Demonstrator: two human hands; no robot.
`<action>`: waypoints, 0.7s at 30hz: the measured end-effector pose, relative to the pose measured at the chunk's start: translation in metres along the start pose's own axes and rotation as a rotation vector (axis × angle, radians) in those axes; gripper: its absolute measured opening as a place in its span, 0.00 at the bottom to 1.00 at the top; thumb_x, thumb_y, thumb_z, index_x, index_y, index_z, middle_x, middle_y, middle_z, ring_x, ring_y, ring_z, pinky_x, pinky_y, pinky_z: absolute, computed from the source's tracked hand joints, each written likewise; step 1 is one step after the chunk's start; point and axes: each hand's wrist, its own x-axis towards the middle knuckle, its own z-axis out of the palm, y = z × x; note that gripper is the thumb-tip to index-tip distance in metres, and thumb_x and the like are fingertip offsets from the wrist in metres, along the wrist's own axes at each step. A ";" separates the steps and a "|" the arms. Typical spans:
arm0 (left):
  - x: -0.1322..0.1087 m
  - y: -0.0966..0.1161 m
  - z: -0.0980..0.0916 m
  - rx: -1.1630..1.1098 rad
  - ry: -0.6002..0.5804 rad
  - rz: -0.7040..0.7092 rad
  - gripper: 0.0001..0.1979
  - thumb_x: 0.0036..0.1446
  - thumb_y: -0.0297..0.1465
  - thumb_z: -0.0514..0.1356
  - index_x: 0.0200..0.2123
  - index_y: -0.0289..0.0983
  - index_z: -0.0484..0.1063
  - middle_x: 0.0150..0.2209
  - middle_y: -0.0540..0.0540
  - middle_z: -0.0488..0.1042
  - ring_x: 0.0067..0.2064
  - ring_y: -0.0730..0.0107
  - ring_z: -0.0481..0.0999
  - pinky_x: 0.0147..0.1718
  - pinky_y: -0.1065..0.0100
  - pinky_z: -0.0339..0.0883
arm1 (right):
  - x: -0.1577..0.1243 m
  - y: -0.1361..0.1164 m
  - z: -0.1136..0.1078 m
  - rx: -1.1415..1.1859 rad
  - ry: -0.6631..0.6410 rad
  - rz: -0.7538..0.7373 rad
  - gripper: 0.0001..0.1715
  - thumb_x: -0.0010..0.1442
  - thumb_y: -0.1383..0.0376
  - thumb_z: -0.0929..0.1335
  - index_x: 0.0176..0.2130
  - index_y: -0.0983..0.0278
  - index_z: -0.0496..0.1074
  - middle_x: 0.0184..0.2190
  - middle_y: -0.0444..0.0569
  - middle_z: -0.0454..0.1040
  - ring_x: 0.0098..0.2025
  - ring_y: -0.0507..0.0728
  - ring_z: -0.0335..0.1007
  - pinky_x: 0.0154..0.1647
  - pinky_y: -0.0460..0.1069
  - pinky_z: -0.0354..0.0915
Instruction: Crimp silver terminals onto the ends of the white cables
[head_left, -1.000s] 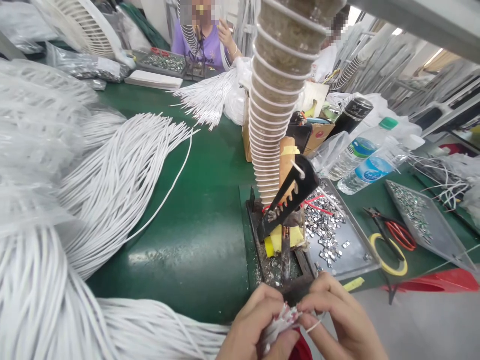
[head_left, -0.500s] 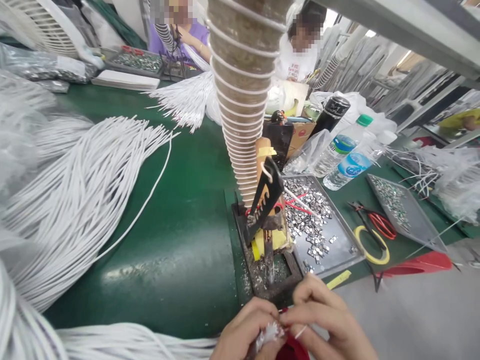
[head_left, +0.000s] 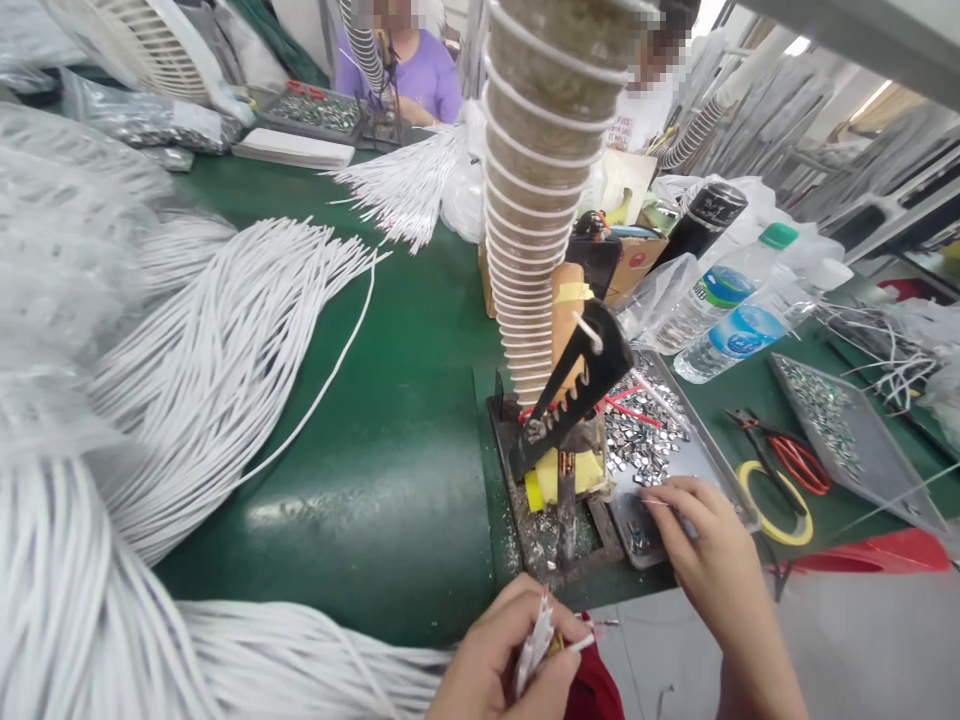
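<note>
At the bottom centre, my left hand (head_left: 491, 655) is closed around a bundle of white wires (head_left: 534, 648), whose cut ends poke up between thumb and fingers. One wire end sticks out to the right. My right hand (head_left: 705, 545) is over the near part of a grey tray (head_left: 701, 455), thumb and forefinger pinched together. What is at those fingertips is too small to name. Small shiny metal pieces (head_left: 637, 440) lie heaped in the tray. Left of it stands a soldering iron (head_left: 566, 505) in a dark metal stand, with a black slotted bracket (head_left: 581, 385) above.
A ribbed extraction hose (head_left: 536, 200) hangs behind the stand. Long white wires (head_left: 217, 350) cover the left of the green table (head_left: 360, 440). To the right are pliers (head_left: 780, 465), yellow tape (head_left: 799, 525), water bottles (head_left: 739, 335) and a second tray (head_left: 885, 450). Two people sit opposite.
My right hand has left the wire bundle and moved up and right to the tray of metal pieces. My left hand still holds the wires. The camera view has shifted left.
</note>
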 end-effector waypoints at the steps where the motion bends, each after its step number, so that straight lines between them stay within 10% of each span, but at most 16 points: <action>1: 0.000 0.000 0.000 -0.007 0.003 -0.012 0.07 0.67 0.31 0.64 0.36 0.40 0.83 0.35 0.50 0.74 0.37 0.64 0.72 0.41 0.69 0.62 | -0.002 -0.006 -0.002 0.025 0.002 -0.005 0.14 0.74 0.56 0.67 0.41 0.59 0.79 0.37 0.50 0.80 0.38 0.58 0.79 0.40 0.52 0.74; 10: 0.009 0.018 -0.001 -0.150 0.142 -0.007 0.10 0.67 0.33 0.65 0.31 0.40 0.75 0.36 0.50 0.71 0.40 0.64 0.70 0.45 0.69 0.62 | -0.021 -0.077 -0.006 0.417 -0.051 -0.177 0.06 0.70 0.70 0.69 0.43 0.58 0.76 0.35 0.44 0.83 0.34 0.52 0.82 0.51 0.49 0.76; 21: 0.011 0.011 0.008 -0.411 0.188 -0.036 0.14 0.62 0.41 0.72 0.31 0.39 0.76 0.35 0.48 0.79 0.39 0.63 0.76 0.44 0.67 0.67 | -0.026 -0.083 -0.001 0.391 -0.058 -0.253 0.18 0.63 0.76 0.70 0.49 0.58 0.77 0.35 0.47 0.77 0.33 0.54 0.77 0.38 0.50 0.77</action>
